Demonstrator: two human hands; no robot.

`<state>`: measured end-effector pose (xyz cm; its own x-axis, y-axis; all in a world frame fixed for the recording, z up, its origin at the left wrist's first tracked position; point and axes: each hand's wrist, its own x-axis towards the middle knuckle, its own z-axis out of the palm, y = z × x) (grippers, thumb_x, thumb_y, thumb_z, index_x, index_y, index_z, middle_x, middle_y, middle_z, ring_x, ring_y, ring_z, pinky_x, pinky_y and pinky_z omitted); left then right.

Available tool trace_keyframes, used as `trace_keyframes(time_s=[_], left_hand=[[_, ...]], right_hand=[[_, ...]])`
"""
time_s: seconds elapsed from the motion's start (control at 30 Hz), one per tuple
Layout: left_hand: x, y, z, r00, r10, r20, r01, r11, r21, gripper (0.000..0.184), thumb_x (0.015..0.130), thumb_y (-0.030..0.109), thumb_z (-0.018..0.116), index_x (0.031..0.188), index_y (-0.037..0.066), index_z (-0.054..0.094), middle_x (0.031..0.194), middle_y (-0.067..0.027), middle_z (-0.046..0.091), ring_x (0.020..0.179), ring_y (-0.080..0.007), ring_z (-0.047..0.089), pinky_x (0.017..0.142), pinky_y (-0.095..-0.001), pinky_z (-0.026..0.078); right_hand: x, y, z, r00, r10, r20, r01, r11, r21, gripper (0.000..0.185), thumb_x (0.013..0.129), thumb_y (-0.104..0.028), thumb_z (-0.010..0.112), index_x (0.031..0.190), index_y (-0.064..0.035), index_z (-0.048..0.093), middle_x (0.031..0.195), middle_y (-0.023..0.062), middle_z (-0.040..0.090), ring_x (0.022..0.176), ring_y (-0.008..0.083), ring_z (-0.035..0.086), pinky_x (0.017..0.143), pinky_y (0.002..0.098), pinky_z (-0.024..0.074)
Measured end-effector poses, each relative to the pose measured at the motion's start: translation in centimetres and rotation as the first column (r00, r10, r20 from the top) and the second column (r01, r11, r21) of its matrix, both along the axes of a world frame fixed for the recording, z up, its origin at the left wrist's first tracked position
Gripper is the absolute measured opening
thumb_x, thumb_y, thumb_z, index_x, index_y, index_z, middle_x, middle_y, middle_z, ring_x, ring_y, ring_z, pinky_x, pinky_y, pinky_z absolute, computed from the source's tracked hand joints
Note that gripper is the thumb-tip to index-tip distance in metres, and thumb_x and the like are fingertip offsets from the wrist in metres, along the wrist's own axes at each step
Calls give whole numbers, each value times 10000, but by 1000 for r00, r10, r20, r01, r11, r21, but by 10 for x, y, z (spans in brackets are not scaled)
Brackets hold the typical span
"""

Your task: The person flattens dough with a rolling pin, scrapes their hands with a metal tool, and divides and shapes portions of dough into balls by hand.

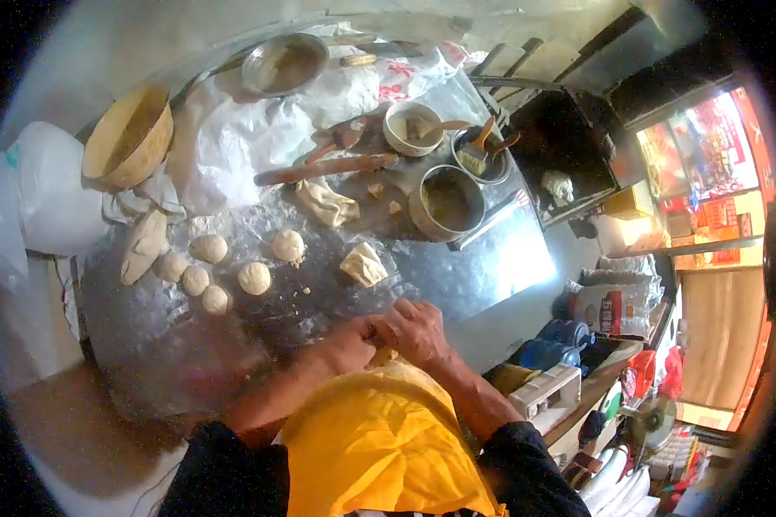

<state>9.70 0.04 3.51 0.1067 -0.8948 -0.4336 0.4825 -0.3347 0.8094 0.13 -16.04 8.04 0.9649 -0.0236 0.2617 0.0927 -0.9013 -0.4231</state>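
My left hand (352, 341) and my right hand (416, 333) meet at the table's near edge, just above the yellow apron (375, 439). Both have their fingers curled and pressed together; what lies between them, if anything, is hidden. Just beyond them a folded pale cloth or piece of dough (365, 264) rests on the floury dark tabletop (319, 297). Further left are several round dough balls, among them a larger one (254, 278) and another (288, 246) with crumbs beside it. A long dough piece (144, 247) lies at the left.
A wooden rolling pin (328, 169) lies behind a crumpled cloth (328, 202). Metal pots (447, 203) with ladles or brushes stand at the back right. White plastic sheeting (241, 142), a yellowish bowl (129, 138) and a metal basin (284, 65) line the back.
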Motion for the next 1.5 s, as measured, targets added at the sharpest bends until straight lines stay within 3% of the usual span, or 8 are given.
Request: trace_keyframes(time_s=[0.07, 0.2, 0.4, 0.6, 0.77, 1.07, 1.33, 1.5], left_hand=[[0, 1, 3, 898, 30, 439, -44, 999, 23, 239, 923, -27, 534, 1119, 42, 652, 1013, -59, 674, 952, -155, 636, 845, -318, 529], [29, 6, 56, 987, -142, -74, 140, 990, -33, 216, 1022, 221, 567, 1122, 41, 634, 963, -82, 670, 788, -135, 649, 670, -289, 531], [57, 14, 14, 751, 637, -177, -615, 771, 164, 357, 996, 112, 518, 1348, 58, 503, 1179, -119, 633, 1054, -221, 656, 864, -339, 556], [75, -5, 19, 846, 516, -132, -479, 846, 236, 575, 929, 1, 484, 1491, 59, 380, 1249, -121, 606, 1141, -231, 627, 975, -349, 512], [81, -50, 3, 786, 578, -221, -558, 816, 152, 529, 934, 55, 537, 1452, 77, 436, 1248, -88, 612, 1074, -207, 637, 933, -353, 530], [83, -160, -21, 896, 352, -269, -316, 933, 169, 499, 961, 41, 498, 1456, 31, 442, 1122, -72, 679, 1023, -182, 667, 900, -327, 541], [101, -137, -11, 845, 532, -46, -519, 838, 167, 412, 962, 60, 502, 1370, 27, 550, 1152, -61, 679, 1014, -149, 649, 912, -303, 526], [107, -139, 11, 671, 680, -297, -676, 725, 132, 362, 962, 136, 526, 1314, 62, 569, 1138, -50, 644, 995, -139, 628, 882, -296, 520]], right_hand=[[10, -10, -24, 985, -131, -115, 142, 985, 94, 166, 841, -239, 703, 965, -141, 651, 839, 86, 606, 698, 305, 639, 560, 431, 527], [58, -62, -69, 847, -321, -423, 265, 946, -186, 138, 943, -162, 567, 1035, -104, 651, 923, 134, 622, 790, 351, 669, 651, 469, 569], [133, -91, -103, 912, -384, -141, 386, 922, -15, 165, 916, -109, 579, 1046, -46, 658, 1078, 162, 620, 956, 382, 663, 773, 445, 584], [142, -79, -112, 779, -356, -515, 420, 908, 7, 180, 852, -65, 592, 1007, -41, 682, 1028, 181, 656, 934, 382, 683, 795, 464, 583], [107, -125, -39, 973, -228, 38, 220, 963, 157, 268, 804, -45, 611, 1046, -109, 706, 962, 119, 681, 925, 323, 652, 796, 425, 564], [124, -211, -65, 754, -403, -519, 501, 864, 56, 91, 803, 3, 559, 816, -5, 648, 965, 243, 664, 892, 446, 655, 767, 502, 544], [130, -219, -81, 866, -373, -333, 420, 904, 81, 145, 828, -34, 643, 954, -3, 709, 878, 167, 693, 826, 323, 682, 739, 401, 541], [112, -138, -2, 890, -207, -407, 440, 150, 885, 223, 925, -74, 692, 1115, 44, 687, 958, 87, 717, 874, 120, 661, 781, 278, 554]])
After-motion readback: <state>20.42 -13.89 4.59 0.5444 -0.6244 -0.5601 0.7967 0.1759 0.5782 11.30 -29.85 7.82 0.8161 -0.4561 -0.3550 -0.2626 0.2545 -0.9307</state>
